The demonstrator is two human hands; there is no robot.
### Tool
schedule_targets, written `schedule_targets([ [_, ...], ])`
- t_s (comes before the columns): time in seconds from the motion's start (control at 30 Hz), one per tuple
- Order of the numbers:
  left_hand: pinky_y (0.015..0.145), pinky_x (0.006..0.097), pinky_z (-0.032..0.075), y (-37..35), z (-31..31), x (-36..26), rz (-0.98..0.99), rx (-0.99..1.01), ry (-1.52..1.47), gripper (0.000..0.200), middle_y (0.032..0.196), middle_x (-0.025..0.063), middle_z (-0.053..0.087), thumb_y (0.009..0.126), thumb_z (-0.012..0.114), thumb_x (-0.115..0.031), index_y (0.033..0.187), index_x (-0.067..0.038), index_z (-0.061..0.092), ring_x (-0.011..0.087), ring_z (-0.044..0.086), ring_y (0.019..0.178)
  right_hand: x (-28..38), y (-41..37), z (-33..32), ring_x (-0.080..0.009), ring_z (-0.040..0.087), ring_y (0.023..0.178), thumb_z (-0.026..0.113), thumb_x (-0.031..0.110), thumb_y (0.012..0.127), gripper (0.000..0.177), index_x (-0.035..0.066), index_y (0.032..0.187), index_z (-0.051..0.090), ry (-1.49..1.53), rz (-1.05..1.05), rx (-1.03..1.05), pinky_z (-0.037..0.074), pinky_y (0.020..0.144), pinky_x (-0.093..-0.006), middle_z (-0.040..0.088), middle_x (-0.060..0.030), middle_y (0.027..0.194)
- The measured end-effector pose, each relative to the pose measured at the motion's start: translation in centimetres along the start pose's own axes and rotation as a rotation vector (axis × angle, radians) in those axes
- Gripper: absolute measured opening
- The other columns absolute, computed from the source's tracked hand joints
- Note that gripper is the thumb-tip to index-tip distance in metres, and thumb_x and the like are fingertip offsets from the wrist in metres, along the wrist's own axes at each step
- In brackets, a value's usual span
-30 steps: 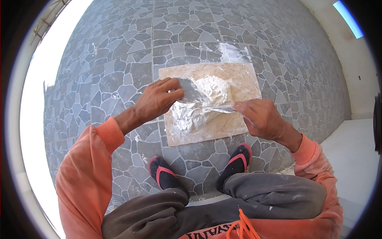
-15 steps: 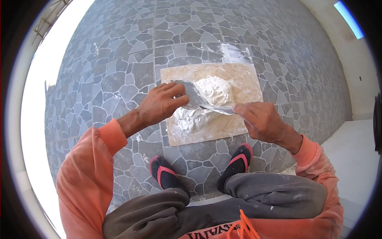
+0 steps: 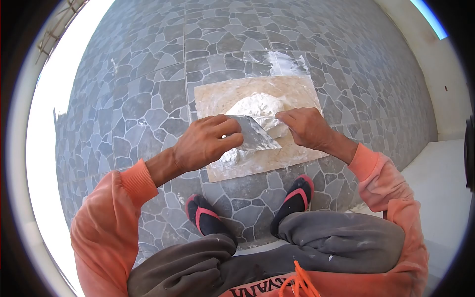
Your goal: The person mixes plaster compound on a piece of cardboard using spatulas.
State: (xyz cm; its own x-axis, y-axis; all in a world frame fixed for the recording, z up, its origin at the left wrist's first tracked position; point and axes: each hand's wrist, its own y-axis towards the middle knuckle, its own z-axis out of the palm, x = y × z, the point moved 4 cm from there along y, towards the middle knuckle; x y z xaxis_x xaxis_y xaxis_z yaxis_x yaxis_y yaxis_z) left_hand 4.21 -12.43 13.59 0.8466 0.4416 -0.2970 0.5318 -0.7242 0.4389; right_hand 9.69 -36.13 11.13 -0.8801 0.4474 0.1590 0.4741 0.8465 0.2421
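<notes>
My left hand (image 3: 209,142) is over the left side of the tan board (image 3: 292,156), its fingers closed tight on the end of a broad metal scraper (image 3: 256,134). The blade, streaked white, reaches across above the board's middle; I cannot tell whether it touches anything below. My right hand (image 3: 308,127) is over the right side of the board, thumb and fingers pinched together on a thin tool (image 3: 266,117) seen almost edge-on, which points in toward the board's middle, close to the scraper's upper edge. Most of what I grip there is hidden.

The white paste (image 3: 257,103) sits heaped on the board's middle and far part, with more of it toward the near left edge, partly behind my left hand and the blade. Beyond the board's far edge, a white smear (image 3: 286,63) marks the stone-patterned floor (image 3: 148,106). My pink sandals (image 3: 307,184) stand just off its near edge.
</notes>
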Motion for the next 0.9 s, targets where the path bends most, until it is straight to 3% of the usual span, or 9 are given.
schedule_targets([
  [0.13,0.062,0.0364,0.052,0.2,-0.2,0.6,-0.173,-0.101,-0.155,0.013,0.091,0.0084,0.059,0.085,0.065,-0.006,0.095,-0.005,0.057,0.0245,0.062,0.077,-1.5,-0.2,0.5,-0.0251,0.066,0.082,0.06,0.002,0.076,0.026,0.003,0.101,0.061,-0.122,-0.022,0.02,0.053,0.073,-0.0359,0.067,-0.0108,0.09],
  [0.27,0.066,0.0394,0.05,0.5,-0.5,3.0,-0.5,-0.121,-0.221,0.018,0.092,0.0164,0.058,0.093,0.059,-0.012,0.104,0.002,0.055,0.0319,0.061,0.078,-1.3,-0.3,-0.3,-0.0231,0.064,0.089,0.059,0.007,0.08,0.021,0.005,0.101,0.061,-0.237,-0.098,0.001,0.05,0.084,-0.0373,0.066,-0.0087,0.093],
  [0.4,0.076,0.0435,0.049,2.2,0.6,4.5,-0.471,-0.137,-0.233,0.021,0.099,0.0187,0.061,0.093,0.057,-0.013,0.106,0.003,0.057,0.0373,0.062,0.083,-0.5,0.5,-1.0,-0.0228,0.064,0.089,0.058,0.01,0.082,0.018,0.005,0.1,0.061,-0.303,-0.166,-0.004,0.049,0.085,-0.0374,0.065,-0.0089,0.093],
  [0.9,0.081,0.0473,0.049,4.8,4.9,6.5,-0.59,0.177,-0.241,0.02,0.093,0.0246,0.064,0.089,0.056,-0.011,0.098,0.005,0.062,0.0421,0.062,0.088,0.2,1.5,-3.2,-0.024,0.064,0.084,0.06,0.007,0.078,0.021,0.003,0.098,0.062,-0.25,-0.127,-0.049,0.05,0.077,-0.036,0.065,-0.0102,0.09],
])
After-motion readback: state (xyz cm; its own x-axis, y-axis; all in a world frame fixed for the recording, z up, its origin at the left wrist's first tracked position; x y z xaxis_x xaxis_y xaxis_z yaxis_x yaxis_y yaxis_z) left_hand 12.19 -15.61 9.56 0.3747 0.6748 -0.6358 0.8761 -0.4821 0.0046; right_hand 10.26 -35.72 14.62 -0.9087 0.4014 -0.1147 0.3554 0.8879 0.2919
